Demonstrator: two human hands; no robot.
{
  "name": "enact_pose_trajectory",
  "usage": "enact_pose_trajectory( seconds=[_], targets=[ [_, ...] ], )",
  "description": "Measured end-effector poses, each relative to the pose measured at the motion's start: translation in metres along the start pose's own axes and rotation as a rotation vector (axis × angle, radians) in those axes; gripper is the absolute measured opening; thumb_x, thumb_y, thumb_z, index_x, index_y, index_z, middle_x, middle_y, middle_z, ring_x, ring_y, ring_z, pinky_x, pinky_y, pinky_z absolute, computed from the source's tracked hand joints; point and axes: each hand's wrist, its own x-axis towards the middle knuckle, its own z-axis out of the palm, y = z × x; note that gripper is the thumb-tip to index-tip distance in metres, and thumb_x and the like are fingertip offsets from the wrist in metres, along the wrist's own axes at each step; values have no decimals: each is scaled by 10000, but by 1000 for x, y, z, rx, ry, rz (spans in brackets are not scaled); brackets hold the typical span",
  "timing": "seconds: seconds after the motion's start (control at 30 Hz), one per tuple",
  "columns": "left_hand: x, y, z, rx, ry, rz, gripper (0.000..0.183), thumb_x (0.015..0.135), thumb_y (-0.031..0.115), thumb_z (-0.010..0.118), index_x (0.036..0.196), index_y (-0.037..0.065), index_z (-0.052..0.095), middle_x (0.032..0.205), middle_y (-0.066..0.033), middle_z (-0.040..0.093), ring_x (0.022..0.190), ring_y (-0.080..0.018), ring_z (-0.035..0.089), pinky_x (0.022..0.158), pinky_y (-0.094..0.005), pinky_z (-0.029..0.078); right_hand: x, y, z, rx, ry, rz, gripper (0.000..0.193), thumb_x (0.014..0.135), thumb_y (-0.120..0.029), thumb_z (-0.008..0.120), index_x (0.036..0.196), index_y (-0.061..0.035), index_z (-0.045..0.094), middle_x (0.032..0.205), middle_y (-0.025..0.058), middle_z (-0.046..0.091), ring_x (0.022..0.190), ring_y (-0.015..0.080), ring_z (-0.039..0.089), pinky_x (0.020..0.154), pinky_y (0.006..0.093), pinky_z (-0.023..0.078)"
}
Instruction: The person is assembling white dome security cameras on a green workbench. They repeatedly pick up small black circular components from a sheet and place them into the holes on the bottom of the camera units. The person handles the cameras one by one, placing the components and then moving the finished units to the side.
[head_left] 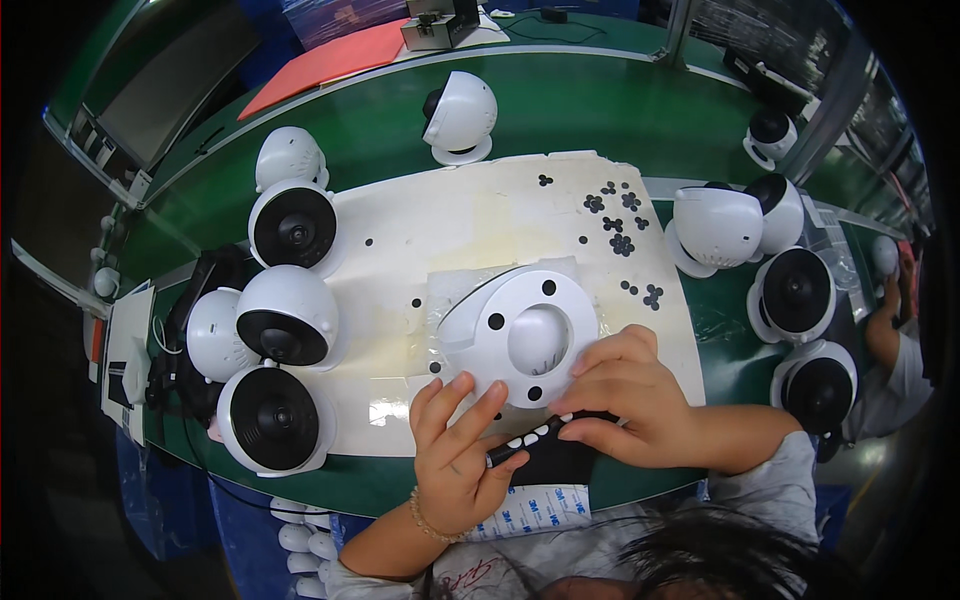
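A white camera housing [468, 325] lies tipped over before me, its ring-shaped base [582, 330] facing up. Round black pads [548, 288] sit on that ring, around a central opening. Close to its near edge, a black strip [530, 438] with white oval spots spans my two hands. My left hand [450, 455] holds the strip's left end at the thumb, while its stretched fingertips reach the base's edge. Thumb and fingers of my right hand [640, 400] pinch the strip's other end, beside the ring. Whether a loose pad is in those fingers is hidden.
Several white cameras with black fronts stand at left [285, 318] and right [795, 290], one more [462, 115] at the back. Black pads [622, 245] lie scattered on the cream board [385, 270]. A printed sheet [540, 508] rests at the near edge. Another person's arm [885, 325] shows far right.
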Motion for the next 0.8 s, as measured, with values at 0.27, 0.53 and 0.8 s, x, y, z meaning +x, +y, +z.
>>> enact_pose_trajectory(
  seconds=[0.27, 0.53, 0.8],
  targets=[
    [1, -2, -1, 56, -15, 39, 187, 676, 182, 661, 726, 8, 611, 1171, -111, 544, 1178, -307, 400, 966, -487, 231, -12, 5, 2, -281, 198, -415, 162, 719, -113, 630, 878, -130, 608, 983, -7, 575, 1020, 217, 471, 856, 345, 277],
    [3, 1, -5, 195, -95, 94, 322, 794, 230, 582, 844, -88, 592, 1180, -171, 514, 1181, -353, 393, 962, -506, 265, 0, 25, -5, 9, 143, 97, 83, 814, -146, 563, 859, -77, 565, 1209, 124, 445, 1148, 340, 351, 968, 422, 239],
    [1, 4, -3, 145, -47, 2, 154, 684, 167, 659, 740, 27, 627, 1168, -83, 550, 1185, -270, 406, 971, -487, 219, 0, 24, -5, -96, 152, 57, 104, 784, -166, 596, 849, -86, 588, 1182, 107, 476, 1126, 323, 383, 947, 409, 252]
  ],
)
